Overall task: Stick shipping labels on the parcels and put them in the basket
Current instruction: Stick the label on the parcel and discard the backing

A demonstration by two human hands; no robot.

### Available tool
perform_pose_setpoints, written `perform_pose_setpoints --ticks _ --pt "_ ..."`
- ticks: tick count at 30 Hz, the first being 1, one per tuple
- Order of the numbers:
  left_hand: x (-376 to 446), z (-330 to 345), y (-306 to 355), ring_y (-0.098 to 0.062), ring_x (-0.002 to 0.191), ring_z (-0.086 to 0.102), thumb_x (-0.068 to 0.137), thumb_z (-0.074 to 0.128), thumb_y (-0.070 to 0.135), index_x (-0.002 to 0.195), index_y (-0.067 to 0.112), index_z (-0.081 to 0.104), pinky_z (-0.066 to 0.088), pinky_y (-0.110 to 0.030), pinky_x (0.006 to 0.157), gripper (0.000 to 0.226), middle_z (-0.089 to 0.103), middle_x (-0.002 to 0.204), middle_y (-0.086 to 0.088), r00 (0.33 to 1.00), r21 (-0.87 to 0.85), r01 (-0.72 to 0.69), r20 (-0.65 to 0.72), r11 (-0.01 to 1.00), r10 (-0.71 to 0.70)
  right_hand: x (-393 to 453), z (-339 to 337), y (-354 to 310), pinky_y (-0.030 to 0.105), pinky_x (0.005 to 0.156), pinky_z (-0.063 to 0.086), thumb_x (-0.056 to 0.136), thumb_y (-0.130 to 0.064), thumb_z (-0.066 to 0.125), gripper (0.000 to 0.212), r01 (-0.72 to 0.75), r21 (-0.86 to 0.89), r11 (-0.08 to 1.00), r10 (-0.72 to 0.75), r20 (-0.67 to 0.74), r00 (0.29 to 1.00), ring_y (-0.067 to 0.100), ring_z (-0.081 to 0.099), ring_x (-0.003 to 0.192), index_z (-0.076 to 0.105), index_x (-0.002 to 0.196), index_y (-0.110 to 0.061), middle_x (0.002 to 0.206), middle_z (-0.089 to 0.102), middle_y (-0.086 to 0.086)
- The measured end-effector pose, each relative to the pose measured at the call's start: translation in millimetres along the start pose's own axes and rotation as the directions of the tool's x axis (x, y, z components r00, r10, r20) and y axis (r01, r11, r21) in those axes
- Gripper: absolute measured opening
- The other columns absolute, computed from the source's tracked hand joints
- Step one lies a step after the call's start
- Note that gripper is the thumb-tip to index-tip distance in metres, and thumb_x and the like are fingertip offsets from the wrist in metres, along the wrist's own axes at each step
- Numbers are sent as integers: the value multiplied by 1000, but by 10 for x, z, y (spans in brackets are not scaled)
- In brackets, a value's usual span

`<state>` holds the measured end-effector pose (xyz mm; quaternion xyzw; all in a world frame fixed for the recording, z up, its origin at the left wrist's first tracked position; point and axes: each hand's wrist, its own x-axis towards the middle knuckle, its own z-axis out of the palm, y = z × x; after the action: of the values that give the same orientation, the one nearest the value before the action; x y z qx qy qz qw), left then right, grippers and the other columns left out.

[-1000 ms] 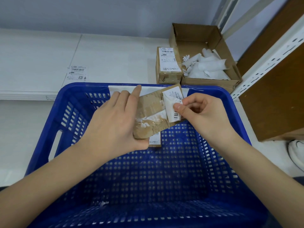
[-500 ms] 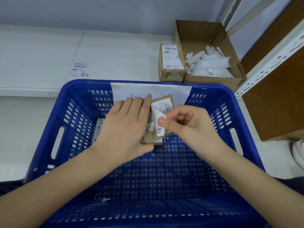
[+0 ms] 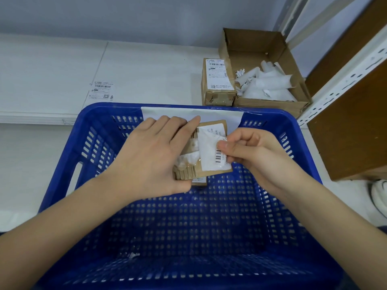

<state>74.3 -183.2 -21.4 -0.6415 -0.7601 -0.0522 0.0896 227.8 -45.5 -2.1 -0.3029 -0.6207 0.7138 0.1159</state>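
Note:
A small brown cardboard parcel (image 3: pixel 189 171) is held over the blue plastic basket (image 3: pixel 94 114), and my left hand (image 3: pixel 150 158) grips it from the left. On its top lies a white shipping label (image 3: pixel 207 151), partly peeled up. My right hand (image 3: pixel 249 151) pinches the label's right edge near the barcode. Another labelled parcel (image 3: pixel 199 182) shows just below the held one, inside the basket. A third parcel (image 3: pixel 217 82) with a label stands on the white table behind the basket.
An open cardboard box (image 3: pixel 257 45) holding several white backing papers stands at the back right. A loose label (image 3: pixel 101 91) lies on the white table (image 3: pixel 146 65) at the left. A brown shelf unit (image 3: pixel 351 114) and a shoe (image 3: pixel 379 195) are at the right.
Both hands moved the parcel down into the basket, then lifted it a little. My right hand's pinch shifted from the label's left edge to its right, and the label now lies flatter.

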Motion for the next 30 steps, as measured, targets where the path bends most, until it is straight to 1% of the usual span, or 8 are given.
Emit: perform_pose_setpoints --ticks 3,8,12,16,19,23,26,30 --pt "6 -47 -42 -27 93 60 57 52 61 133 9 46 32 -32 79 92 62 114 -9 1000 -54 -28 -11 998 27 11 -17 -16 16 57 46 67 -14 71 15 -30 72 997 28 23 999 5 50 51 61 68 -3 51 58 -3" --pt "23 -92 -91 -30 96 60 64 50 61 124 20 45 34 -35 77 73 61 121 -11 997 -92 -80 -29 993 78 50 -44 2 16 55 41 63 -3 79 18 -63 232 971 52 50 997 6 42 49 66 56 -13 56 56 -2" --pt "23 -124 -128 -27 97 52 70 49 64 122 23 48 31 -36 75 67 60 121 -14 991 -67 -127 -55 990 124 33 -33 -3 15 51 38 55 -7 78 13 -72 338 938 44 92 995 5 39 48 66 55 -13 55 57 -3" --pt "17 -151 -153 -26 98 45 87 27 73 125 22 49 30 -36 75 67 60 121 -16 986 -60 -153 -71 986 149 26 -22 -5 13 49 40 57 -17 70 7 -81 396 914 49 91 995 5 40 47 66 54 -12 56 58 -2" --pt "8 -95 -144 -29 99 52 87 27 72 128 24 47 36 -37 77 67 59 123 -15 990 -86 -133 -58 987 128 35 -46 -40 16 54 43 64 -13 77 10 -68 279 958 45 86 995 7 42 52 67 61 -11 59 58 -1" --pt "12 -60 -131 -33 97 58 76 41 70 126 21 56 38 -37 77 72 59 122 -17 991 -74 -124 -62 989 120 -1 -115 -153 20 68 52 79 -8 65 3 30 -44 999 -30 -6 1000 13 59 67 67 81 -6 72 67 5" --pt "7 -72 -108 -33 97 55 76 43 66 123 18 61 34 -38 77 69 60 121 -19 986 -38 -143 -89 989 139 -7 -119 -147 17 64 51 84 -7 67 4 78 -271 959 -112 -109 988 7 60 60 68 83 -11 63 65 -1" --pt "-10 -45 -81 -36 96 57 75 45 58 121 17 59 33 -40 78 64 59 122 -23 982 25 -174 -74 984 176 14 -78 -26 18 64 51 82 -14 72 7 119 -545 830 -253 -177 951 18 62 61 66 79 -14 60 66 2"
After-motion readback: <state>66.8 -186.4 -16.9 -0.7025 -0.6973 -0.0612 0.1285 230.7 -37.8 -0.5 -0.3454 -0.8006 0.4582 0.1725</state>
